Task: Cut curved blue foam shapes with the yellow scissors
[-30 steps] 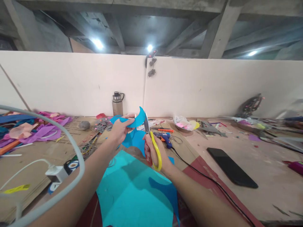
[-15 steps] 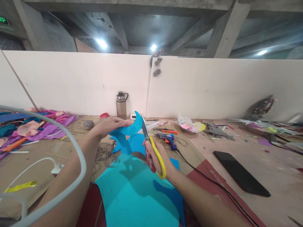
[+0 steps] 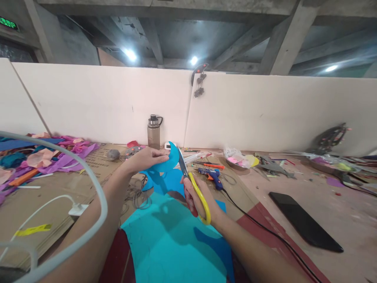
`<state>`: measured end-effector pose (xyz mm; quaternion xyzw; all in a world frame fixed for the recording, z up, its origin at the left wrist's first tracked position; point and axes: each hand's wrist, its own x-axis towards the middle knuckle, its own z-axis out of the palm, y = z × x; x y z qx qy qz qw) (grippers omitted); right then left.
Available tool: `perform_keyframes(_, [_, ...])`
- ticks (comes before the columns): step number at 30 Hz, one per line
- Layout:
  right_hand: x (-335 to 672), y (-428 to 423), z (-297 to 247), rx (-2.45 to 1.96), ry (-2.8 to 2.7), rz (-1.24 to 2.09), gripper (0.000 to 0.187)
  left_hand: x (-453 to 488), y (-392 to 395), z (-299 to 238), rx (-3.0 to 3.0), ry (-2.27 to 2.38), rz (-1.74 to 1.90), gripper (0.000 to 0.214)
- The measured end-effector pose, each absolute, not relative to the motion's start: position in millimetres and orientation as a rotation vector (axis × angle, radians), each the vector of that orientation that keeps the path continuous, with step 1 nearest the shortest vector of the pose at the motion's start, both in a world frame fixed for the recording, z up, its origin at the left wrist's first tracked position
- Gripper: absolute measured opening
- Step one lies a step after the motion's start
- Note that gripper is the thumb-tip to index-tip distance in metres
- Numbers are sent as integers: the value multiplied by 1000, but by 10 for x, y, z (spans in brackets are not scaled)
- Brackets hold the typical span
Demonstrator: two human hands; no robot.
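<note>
Pinched in my left hand [image 3: 149, 158] is a blue crescent-shaped piece [image 3: 173, 156], thin like felt or craft foam. My right hand [image 3: 196, 196] grips yellow-handled scissors [image 3: 203, 202], whose blades point up and lie right beside the crescent's right edge. I cannot tell whether the blades touch it. Below my hands spreads a large turquoise sheet [image 3: 176, 239]. Behind it lie more blue pieces [image 3: 165, 182], partly in shadow, and a darker blue offcut [image 3: 213, 247] rests on its right side.
A blue glue gun [image 3: 213, 177] with a black cord lies right of my hands. Farther right is a black phone [image 3: 304, 220]. A bottle [image 3: 153, 133] stands by the white partition [image 3: 250, 114]. Colourful scraps [image 3: 64, 157] pile up at left; a pale curved tube [image 3: 94, 184] crosses the left foreground.
The view has shifted slightly, moving everything a little to the right in the picture. My left hand has turned the crescent slightly; both hands keep their holds.
</note>
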<state>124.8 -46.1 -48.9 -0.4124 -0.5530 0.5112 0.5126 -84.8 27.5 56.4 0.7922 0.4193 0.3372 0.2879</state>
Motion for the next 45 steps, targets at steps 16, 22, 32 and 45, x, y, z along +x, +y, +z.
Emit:
perform_keyframes(16, [1317,-455,-309,-1059,-1385,1266,51,-578,398,800,1952,1015,695,40])
perform_keyframes(22, [1335,-465,-280,-965,-1481,1185,49,-518,449,679,1929,1010,813,41])
perform_keyframes(32, [1328,-477,-269,-940,-1476,1213,49,-497,396,655,1963,1020,721,37])
perform_keyframes(45, [1358,-518,-239,-910,-1475,1214,45,-483,381,646,1948,997,704,38])
